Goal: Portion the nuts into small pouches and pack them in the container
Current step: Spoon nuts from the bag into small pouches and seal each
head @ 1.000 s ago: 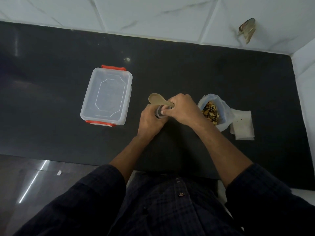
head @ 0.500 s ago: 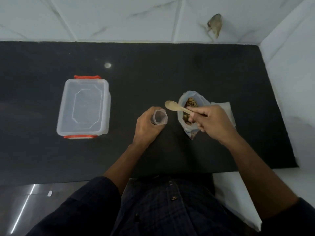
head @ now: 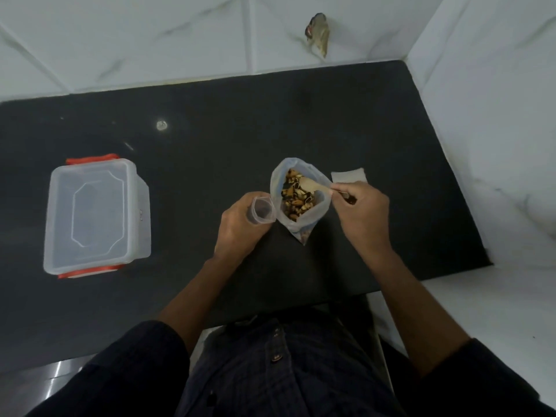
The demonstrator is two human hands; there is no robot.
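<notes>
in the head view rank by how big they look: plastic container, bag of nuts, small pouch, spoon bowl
1. plastic container
2. bag of nuts
3. small pouch
4. spoon bowl, partly buried in nuts, so its full size is unsure

On the dark tabletop [head: 210, 139], an open bag of nuts [head: 296, 197] stands as the landmark. Just left of it, the left hand [head: 237, 230] holds a small clear pouch [head: 263, 210] with its mouth open. From the bag's right, the right hand [head: 361, 218] pinches a wooden spoon [head: 313, 185], bowl among the nuts. Well left sits a lidded clear container [head: 96, 215] with red clips.
</notes>
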